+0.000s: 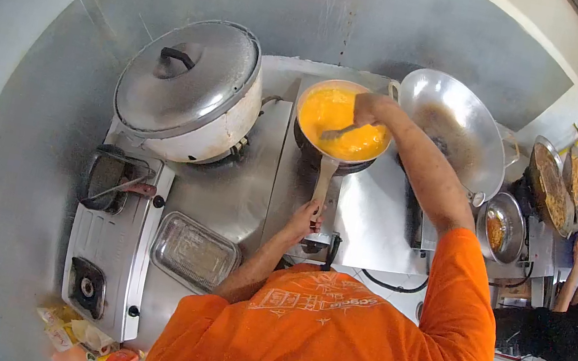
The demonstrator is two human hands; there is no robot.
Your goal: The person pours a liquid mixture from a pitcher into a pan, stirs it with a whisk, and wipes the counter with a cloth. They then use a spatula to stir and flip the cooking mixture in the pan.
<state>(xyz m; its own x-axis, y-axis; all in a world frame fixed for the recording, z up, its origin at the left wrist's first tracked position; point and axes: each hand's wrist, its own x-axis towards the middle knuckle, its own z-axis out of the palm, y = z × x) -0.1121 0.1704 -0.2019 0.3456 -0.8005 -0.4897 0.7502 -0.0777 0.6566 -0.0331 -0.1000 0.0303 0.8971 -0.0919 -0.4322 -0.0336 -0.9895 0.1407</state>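
Steel covers the whole cooking bench [225,192], and at its far left sits a white two-burner gas stove [108,249] with a small dark square pan [103,180] on its rear burner, a metal utensil lying across it. Just right of the stove lies a rectangular clear glass dish [194,251]. Behind both stands a big round metal pot with a domed steel lid and black handle [187,89].

Toward the middle, the left hand [303,221] closes its fingers around the end of the long pale handle of a round metal frying pan filled with yellow beaten egg [342,122]; the pan rests on a dark burner at the back of the bench. The right hand [368,108] reaches over the pan's far rim with its fingers curled tight on a metal spatula [338,132], whose blade lies in the egg.

Just right of the pan tilts a large, shiny, empty steel wok [456,129]. Further right come a small steel pot with orange food [501,229] and wide pans of browned food [553,184]. At the right edge another person in dark clothes [561,325] stands well apart from the egg pan.
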